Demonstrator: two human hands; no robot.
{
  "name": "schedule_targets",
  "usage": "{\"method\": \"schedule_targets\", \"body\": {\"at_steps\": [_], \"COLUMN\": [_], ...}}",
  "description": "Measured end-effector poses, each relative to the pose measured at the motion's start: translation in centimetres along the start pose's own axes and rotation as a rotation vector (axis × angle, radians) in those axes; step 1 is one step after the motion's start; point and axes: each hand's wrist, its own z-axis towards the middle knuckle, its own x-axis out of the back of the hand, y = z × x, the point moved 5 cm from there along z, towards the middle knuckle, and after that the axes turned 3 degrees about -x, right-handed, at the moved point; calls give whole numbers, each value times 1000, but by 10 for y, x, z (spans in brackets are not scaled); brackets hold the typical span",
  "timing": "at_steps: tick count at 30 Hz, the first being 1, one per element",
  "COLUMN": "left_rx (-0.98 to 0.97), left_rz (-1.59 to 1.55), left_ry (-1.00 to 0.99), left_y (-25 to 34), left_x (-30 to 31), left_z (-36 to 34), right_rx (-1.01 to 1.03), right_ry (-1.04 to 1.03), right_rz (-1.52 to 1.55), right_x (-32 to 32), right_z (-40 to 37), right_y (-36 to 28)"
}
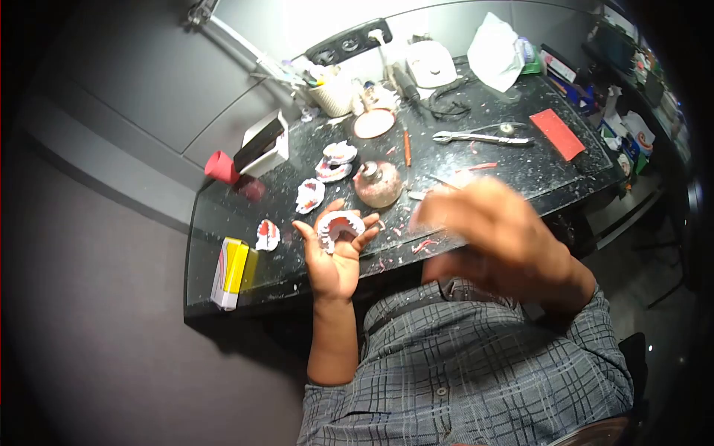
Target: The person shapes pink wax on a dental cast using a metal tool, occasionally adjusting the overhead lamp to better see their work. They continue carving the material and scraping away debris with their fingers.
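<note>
A white dental cast with a red inner arch rests in my left hand, palm up, fingers curled around its edges near the desk's front edge. My right hand is raised to the right of it, smeared by motion, and whether it holds anything is unclear. Just behind the left hand stands a round, pink-stained burner-like vessel with a metal top. More casts with red parts lie left of it: one near my fingertips, a pair behind, and another farther left.
Pliers, a red sheet and an orange-handled tool lie on the dark desk. A yellow and white box stands at the left edge. Behind are a pen cup and a white bag. Red scraps are scattered about.
</note>
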Motion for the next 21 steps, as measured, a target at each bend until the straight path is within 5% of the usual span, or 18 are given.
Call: {"method": "schedule_targets", "body": {"at_steps": [3, 5, 7, 13, 17, 21], "left_rx": [4, -23, -48, -57, -36, 6], "left_rz": [26, 125, 326, 460, 489, 533], "left_ry": [24, 79, 103, 111, 137, 161], "left_y": [-1, 1, 4, 8, 9, 13], "left_x": [0, -3, -9, -9, -13, -13], "left_z": [1, 0, -2, 0, 3, 8], "right_rx": [369, 419, 498, 593, 410, 125], "right_ry": [-114, -193, 205, 68, -232, -1040], "right_rz": [354, 373, 399, 243, -72, 193], "right_x": [27, 38, 22, 47, 38, -4], "right_z": [1, 11, -7, -1, 9, -43], "right_y": [-68, -85, -93, -96, -88, -28]}}
